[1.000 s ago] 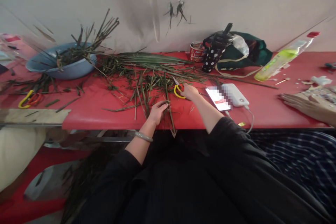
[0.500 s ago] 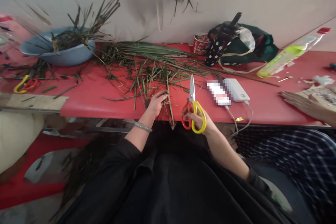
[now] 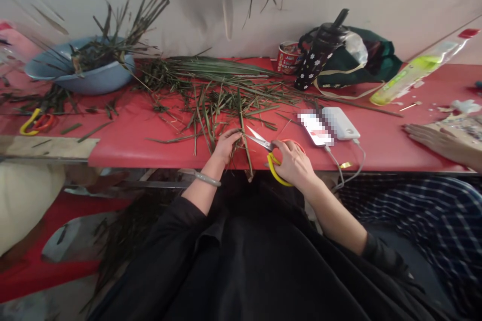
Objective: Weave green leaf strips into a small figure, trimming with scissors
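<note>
Red surface [image 3: 128,153] is running along a pale wall [image 3: 169,5] as I am watching from afar through the head camera. Left hand [image 3: 226,145] is pinching green leaf strips [image 3: 247,157] near the front edge; right hand [image 3: 296,163] is gripping scissors [image 3: 265,144], their parted blades pointing at those strips, though I cannot tell whether they are touching. Just beyond, loose leaf pieces [image 3: 222,102] are lying tangled. Rightward, a phone [image 3: 315,129] and white power bank [image 3: 341,124] are resting side by side, with a co-worker's hand [image 3: 437,141] lying farther out. Leftward, a blue basin [image 3: 100,81] is holding dark stalks [image 3: 98,56].
</note>
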